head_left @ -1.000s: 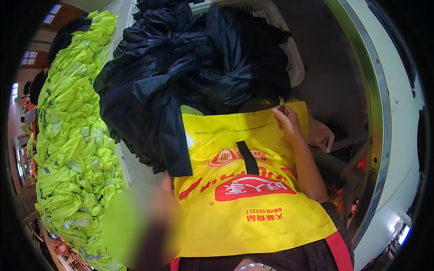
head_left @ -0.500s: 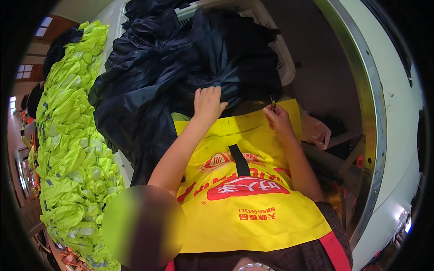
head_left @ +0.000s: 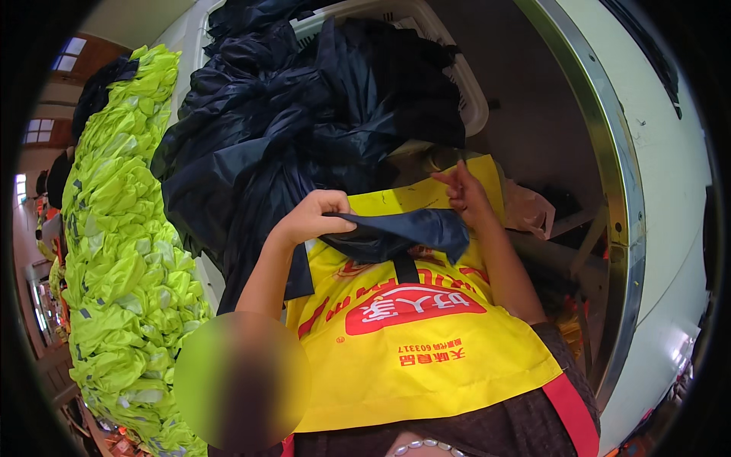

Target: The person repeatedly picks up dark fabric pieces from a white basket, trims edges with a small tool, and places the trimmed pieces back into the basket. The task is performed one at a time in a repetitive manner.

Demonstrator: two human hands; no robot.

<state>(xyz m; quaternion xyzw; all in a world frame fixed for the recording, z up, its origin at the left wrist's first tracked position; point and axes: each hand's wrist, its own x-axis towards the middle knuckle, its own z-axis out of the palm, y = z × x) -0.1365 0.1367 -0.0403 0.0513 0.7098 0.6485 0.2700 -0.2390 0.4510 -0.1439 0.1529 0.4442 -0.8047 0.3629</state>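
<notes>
Drawn bodyward, left hand (head_left: pixel 314 218) pinches glossy navy fabric flap (head_left: pixel 400 234), lengthwise rightward from those fingers toward half-curled right hand (head_left: pixel 467 199), contents indiscernible.

On my left I see a big, crinkly heap of bright lime cloth (head_left: pixel 126 259) with grey bits on it. Far behind it are small windows (head_left: pixel 71 55). In front of me is a white basket (head_left: pixel 475 107) with little slots. On my right are a crumpled pale pink thing (head_left: pixel 530 210), a long metal strip (head_left: pixel 618 175) and a smooth, pale board (head_left: pixel 674 251). White beads (head_left: pixel 428 444) show below.
</notes>
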